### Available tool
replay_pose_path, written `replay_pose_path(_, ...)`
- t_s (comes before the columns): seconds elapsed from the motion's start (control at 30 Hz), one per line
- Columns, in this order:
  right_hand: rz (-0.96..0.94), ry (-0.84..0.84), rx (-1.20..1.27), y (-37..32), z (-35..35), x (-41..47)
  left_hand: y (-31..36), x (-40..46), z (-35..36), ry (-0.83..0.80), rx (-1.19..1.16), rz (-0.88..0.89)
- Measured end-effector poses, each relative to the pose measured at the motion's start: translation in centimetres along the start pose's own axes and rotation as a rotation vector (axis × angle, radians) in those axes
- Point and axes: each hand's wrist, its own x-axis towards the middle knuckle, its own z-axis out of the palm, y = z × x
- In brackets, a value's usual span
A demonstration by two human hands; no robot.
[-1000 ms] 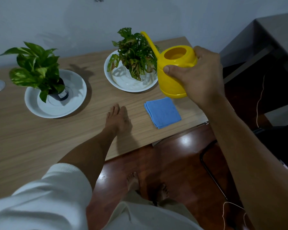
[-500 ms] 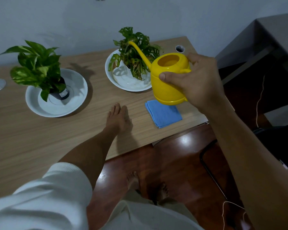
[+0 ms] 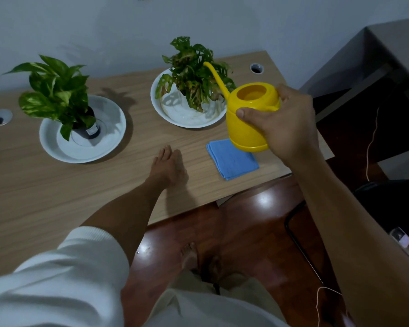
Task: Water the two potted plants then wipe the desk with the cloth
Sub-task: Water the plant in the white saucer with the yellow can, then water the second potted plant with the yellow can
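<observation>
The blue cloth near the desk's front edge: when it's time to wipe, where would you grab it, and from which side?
The blue cloth lies flat and folded on the desk, so I'd pinch its near corner from above. That corner points at the desk's front edge and is bare, while the yellow watering can in the right hand hangs in front of its far corner. The left hand rests flat beside it.

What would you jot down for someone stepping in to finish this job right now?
Right hand: gripping the yellow watering can, held above the desk, spout over the right plant.
Left hand: flat on the desk, empty.
Left plant stands in its white dish; the right plant's dish looks wet.
Blue cloth lies folded near the front edge, untouched.
Left: finish the right plant, water the left, then wipe. Whether water is pouring cannot be seen.
</observation>
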Motion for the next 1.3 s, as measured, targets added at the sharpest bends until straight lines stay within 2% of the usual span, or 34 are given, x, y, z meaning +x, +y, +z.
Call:
replay_pose_path(0.17,0.014,0.017,0.098,0.6,0.6,-0.5,-2.8,0.6,0.4,0.015,-0.031,-0.057)
replay_pose_path(0.3,-0.032,-0.007,0.156,0.1,0.9,-0.9,-2.4,-3.1,-0.9,0.079,-0.043,-0.116)
replay_pose_path(0.43,-0.125,-0.073,0.219,-2.4,1.9,-1.0,-5.4,-5.7,-1.7,0.161,-0.055,-0.182)
replay_pose_path(0.77,-0.258,-0.248,0.323,-10.1,9.3,-3.5,-14.4,-11.2,-3.8,0.209,-0.089,-0.329)
replay_pose_path(1.0,-0.251,-0.329,0.292,-13.0,14.6,-6.2,-19.4,-13.3,-3.8,0.217,-0.102,-0.382)
replay_pose_path(1.3,-0.221,-0.349,0.083,-14.2,17.4,-7.6,-20.3,-14.5,-2.8,0.195,-0.138,-0.368)
